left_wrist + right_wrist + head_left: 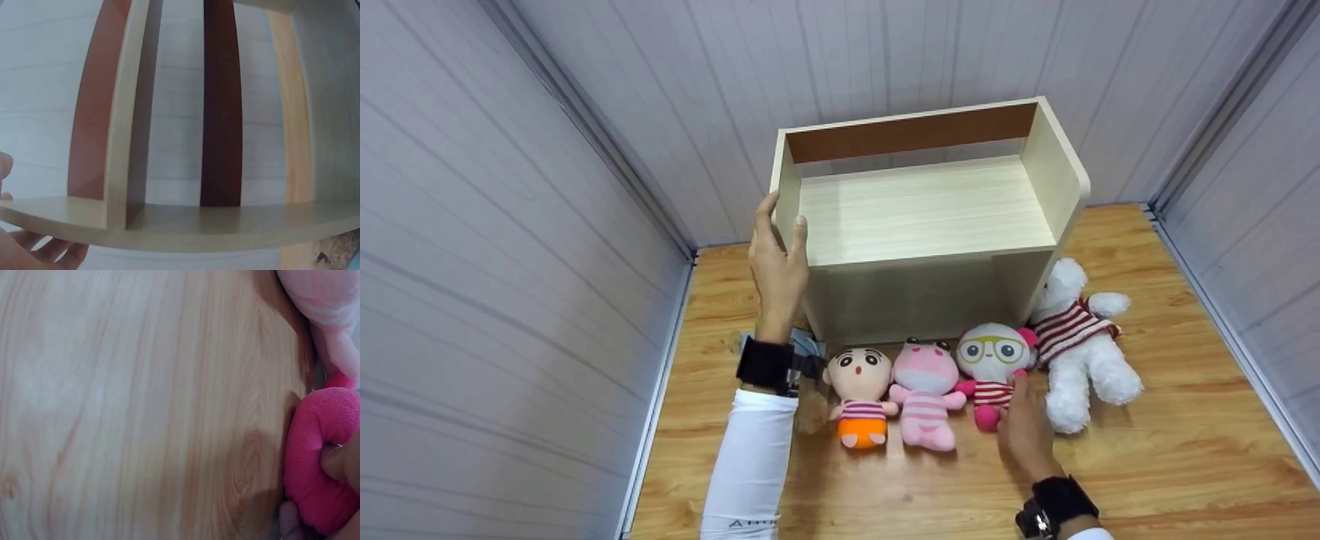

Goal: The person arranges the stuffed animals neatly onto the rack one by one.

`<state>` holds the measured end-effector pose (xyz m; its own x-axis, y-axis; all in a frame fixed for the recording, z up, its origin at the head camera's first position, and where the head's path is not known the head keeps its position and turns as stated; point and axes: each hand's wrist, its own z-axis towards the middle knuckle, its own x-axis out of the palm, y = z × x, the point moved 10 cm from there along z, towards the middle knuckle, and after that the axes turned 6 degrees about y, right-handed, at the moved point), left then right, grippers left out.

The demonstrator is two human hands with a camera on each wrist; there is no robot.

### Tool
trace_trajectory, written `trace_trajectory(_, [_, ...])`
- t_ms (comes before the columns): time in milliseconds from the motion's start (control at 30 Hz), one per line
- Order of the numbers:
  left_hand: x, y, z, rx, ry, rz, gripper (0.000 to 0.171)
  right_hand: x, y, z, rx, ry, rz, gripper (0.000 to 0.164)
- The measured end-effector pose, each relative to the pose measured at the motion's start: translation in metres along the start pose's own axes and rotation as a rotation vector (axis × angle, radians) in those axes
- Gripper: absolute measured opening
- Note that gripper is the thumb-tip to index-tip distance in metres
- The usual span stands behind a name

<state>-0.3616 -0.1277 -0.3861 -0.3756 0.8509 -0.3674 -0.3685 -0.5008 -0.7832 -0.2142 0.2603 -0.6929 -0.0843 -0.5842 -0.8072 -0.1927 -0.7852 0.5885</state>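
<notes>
A pale wooden shelf point(926, 210) with two levels stands by the back wall. My left hand point(780, 270) grips its left side panel point(169, 232), thumb on the inner side and fingers on the outer. On the floor in front lies a panda plush point(988, 367) with pink ears and yellow-green glasses. My right hand point(1029, 431) holds its lower body, and in the right wrist view a fingertip presses into the pink leg point(315, 461). Left of the panda are a pink plush point(926, 390) in stripes and a boy doll point(861, 390) with orange shorts.
A white plush bear point(1084, 352) in a striped top leans by the shelf's right side. A brown plush point(811, 409) with blue cloth lies partly hidden behind my left forearm. Panelled walls point(547, 300) enclose the wooden floor point(1192, 450) on three sides.
</notes>
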Motion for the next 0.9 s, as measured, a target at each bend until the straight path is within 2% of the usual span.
trace_trajectory(100, [-0.002, 0.006, 0.004, 0.004, -0.014, 0.002, 0.044, 0.001, -0.001, 0.0, 0.005, 0.001, 0.011, 0.056])
trace_trajectory(200, [-0.001, 0.01, 0.006, 0.047, -0.018, 0.011, 0.044, 0.0, -0.001, 0.001, -0.001, -0.007, 0.015, 0.054])
trace_trajectory(367, [0.002, 0.013, 0.007, 0.138, -0.023, 0.065, 0.054, -0.002, -0.003, 0.0, -0.005, -0.029, 0.023, 0.052])
trace_trajectory(433, [0.001, 0.013, 0.007, 0.154, -0.028, 0.081, 0.058, -0.002, -0.003, -0.001, -0.008, -0.035, 0.022, 0.053])
trace_trajectory(567, [-0.002, 0.015, 0.007, 0.147, -0.022, 0.102, 0.06, -0.002, 0.001, -0.001, -0.034, -0.057, 0.019, 0.052])
trace_trajectory(700, [-0.005, 0.017, 0.008, 0.133, -0.024, 0.1, 0.051, -0.002, 0.004, -0.001, -0.06, -0.075, 0.02, 0.052])
trace_trajectory(833, [-0.006, 0.016, 0.007, 0.128, -0.018, 0.051, 0.04, -0.003, 0.003, -0.003, -0.066, -0.09, 0.018, 0.053])
trace_trajectory(900, [-0.005, 0.015, 0.005, 0.115, -0.011, 0.021, 0.047, -0.003, 0.001, -0.004, -0.063, -0.096, 0.016, 0.052])
